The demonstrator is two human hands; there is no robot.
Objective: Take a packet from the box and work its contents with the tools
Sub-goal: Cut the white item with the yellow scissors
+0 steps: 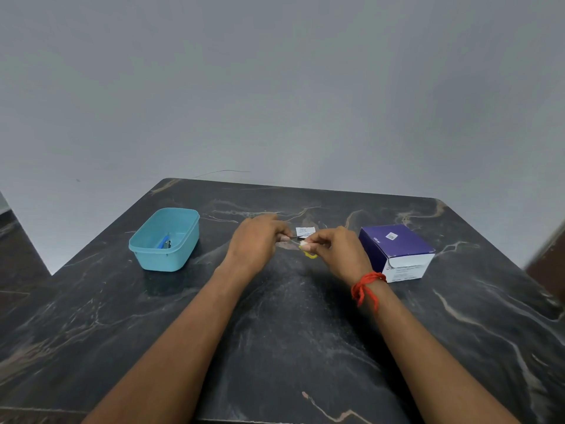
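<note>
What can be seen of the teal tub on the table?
The teal plastic tub is a rounded rectangular container with a lipped rim and no lid on it. It stands upright on the dark marble table, at the person's left. Inside lies a blue-handled tool with a metal part; its exact type is too small to tell. The left hand and right hand are off to its right and neither touches it.
</note>
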